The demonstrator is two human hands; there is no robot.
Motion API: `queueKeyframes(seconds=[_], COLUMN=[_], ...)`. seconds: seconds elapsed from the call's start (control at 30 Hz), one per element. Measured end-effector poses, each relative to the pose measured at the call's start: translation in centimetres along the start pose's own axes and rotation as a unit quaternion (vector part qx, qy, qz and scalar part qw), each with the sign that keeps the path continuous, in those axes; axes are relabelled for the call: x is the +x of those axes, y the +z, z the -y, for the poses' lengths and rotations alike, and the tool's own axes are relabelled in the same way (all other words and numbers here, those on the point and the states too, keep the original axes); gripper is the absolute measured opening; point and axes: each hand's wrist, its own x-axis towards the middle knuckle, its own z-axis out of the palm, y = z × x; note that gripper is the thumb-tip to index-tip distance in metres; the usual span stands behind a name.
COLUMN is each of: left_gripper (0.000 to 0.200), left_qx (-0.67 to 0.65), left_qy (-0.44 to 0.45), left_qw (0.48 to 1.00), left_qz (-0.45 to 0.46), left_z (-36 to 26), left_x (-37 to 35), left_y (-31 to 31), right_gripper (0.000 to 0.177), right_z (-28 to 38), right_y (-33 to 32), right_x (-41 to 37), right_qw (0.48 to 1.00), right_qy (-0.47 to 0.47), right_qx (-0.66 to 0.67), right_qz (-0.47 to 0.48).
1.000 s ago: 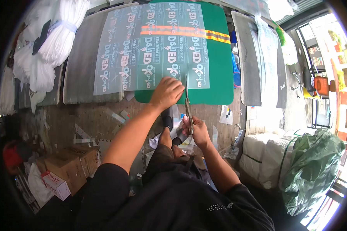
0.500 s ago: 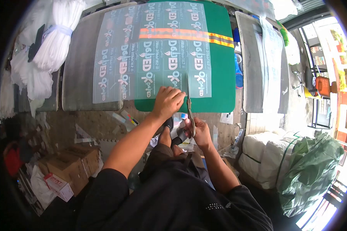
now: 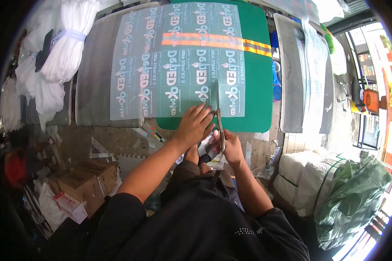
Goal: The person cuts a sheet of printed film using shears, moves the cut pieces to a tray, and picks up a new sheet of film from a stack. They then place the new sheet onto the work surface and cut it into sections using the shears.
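Note:
A clear printed film sheet [image 3: 187,89] with mirrored white lettering lies across a green board [image 3: 258,91] and the grey board [image 3: 93,78] to its left. My left hand [image 3: 195,126] rests at the sheet's near edge, its fingers stretched out and slightly apart. Just right of it, my right hand [image 3: 228,145] grips the handles of a pair of scissors [image 3: 219,115]. The blades point away from me, over the film between two printed columns.
Another grey board [image 3: 287,87] at the right carries more film strips [image 3: 313,74]. White bundled material [image 3: 65,56] hangs at left. Cardboard boxes [image 3: 80,180] stand lower left, white and green sacks [image 3: 353,200] lower right. A person in red [image 3: 17,167] is at far left.
My left hand has gone from curled fingers to stretched-out ones on the film. The scissors stay in my right hand, blades over the sheet. The whole view has shifted slightly.

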Motion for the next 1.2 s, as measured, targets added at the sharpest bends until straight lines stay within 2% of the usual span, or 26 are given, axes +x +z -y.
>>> queueKeyframes(seconds=[0.03,0.07,0.13,0.23,0.33,0.47,0.53,0.77,0.87,0.93,1.03,1.2], left_gripper=[0.051,0.051,0.064,0.066,0.067,0.069,0.073,0.074,0.067,0.061,0.058,0.059], left_qx=[0.012,0.012,0.047,0.073,0.084,0.073,0.082,0.078,0.081,0.095,0.092,0.096], left_qy=[-0.014,-0.014,-0.013,-0.001,-0.004,-0.004,-0.001,-0.001,-0.005,-0.010,-0.012,-0.010], left_qw=[0.999,0.999,0.988,0.988,0.988,0.991,0.989,0.989,0.989,0.981,0.982,0.983], left_qz=[0.047,0.047,0.144,0.134,0.130,0.109,0.120,0.125,0.125,0.166,0.166,0.155], left_z=[-0.3,-0.6,-0.7,-1.1,-1.0,-1.1,-0.9,-0.7,-0.7,-0.6,-0.7,-0.8], left_x=[-0.2,-0.3,-0.3,0.1,-0.2,0.0,-0.1,-0.2,-0.1,0.0,0.1,0.2], left_y=[-0.3,-0.5,-0.9,-0.9,-0.1,-0.1,0.1,0.3,0.3,0.2,0.1,-0.1], right_gripper=[0.043,0.043,0.041,0.034,0.032,0.034,0.035,0.036,0.035,0.034,0.035,0.037], right_z=[0.3,0.4,0.5,0.7,1.3,1.0,1.1,2.1,2.3,2.6,3.2,3.6], right_y=[-0.1,-0.1,-0.2,-0.4,-0.3,-0.2,-0.4,-0.4,-0.5,-0.6,-0.5,-0.4], right_x=[0.0,0.1,0.3,0.2,0.0,0.7,1.4,2.5,2.9,3.2,3.5,4.3], right_qw=[1.000,1.000,1.000,0.999,1.000,0.999,0.995,0.996,0.997,0.993,0.992,0.994], right_qy=[0.003,0.003,0.005,-0.030,-0.024,-0.030,-0.050,-0.066,-0.051,-0.059,-0.081,-0.061], right_qx=[0.012,0.011,0.018,-0.010,-0.011,-0.020,-0.083,-0.057,-0.059,-0.094,-0.091,-0.088], right_qz=[0.013,0.013,0.014,0.014,0.009,-0.001,-0.019,-0.027,-0.029,-0.032,-0.027,-0.029])
